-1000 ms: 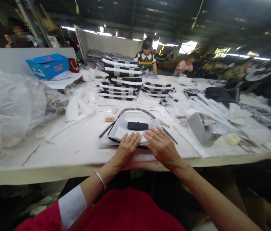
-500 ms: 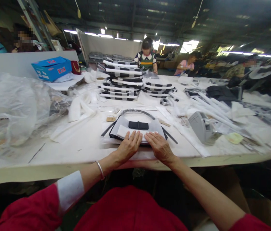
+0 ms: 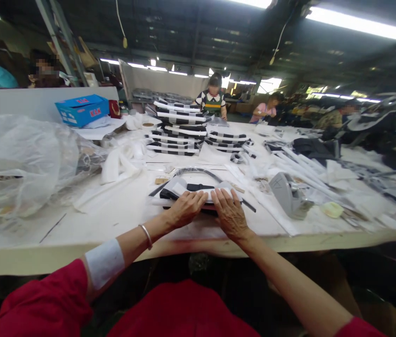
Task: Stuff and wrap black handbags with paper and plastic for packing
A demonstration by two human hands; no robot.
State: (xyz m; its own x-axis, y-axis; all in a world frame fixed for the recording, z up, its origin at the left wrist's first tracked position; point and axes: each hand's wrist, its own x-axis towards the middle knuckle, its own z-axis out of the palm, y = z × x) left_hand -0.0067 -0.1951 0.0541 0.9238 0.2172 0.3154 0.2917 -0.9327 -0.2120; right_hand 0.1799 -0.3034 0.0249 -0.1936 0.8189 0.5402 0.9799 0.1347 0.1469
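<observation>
A black bag (image 3: 169,194) with white sheeting (image 3: 180,186) over it lies near the table's front edge, its wrapped handle (image 3: 198,170) curving away at the back. My left hand (image 3: 188,208) is closed on the front edge of the sheeting and bag, fingers bent over it. Beside it my right hand (image 3: 229,211) lies on the same edge, its fingers stretched out and slightly apart. A black strap piece (image 3: 198,187) shows just beyond my fingertips. My thumbs are mostly hidden.
Wrapped bags (image 3: 180,126) are stacked at the back centre. Clear plastic (image 3: 25,164) and a blue box (image 3: 81,110) are on the left. A grey tape dispenser (image 3: 287,194) and white strips (image 3: 310,175) lie on the right. A person (image 3: 213,100) is across the table (image 3: 106,229).
The front edge of the bag and sheeting has been raised and bent, covering part of the black strap piece. My left fingers have curled more. The camera view has tilted up slightly.
</observation>
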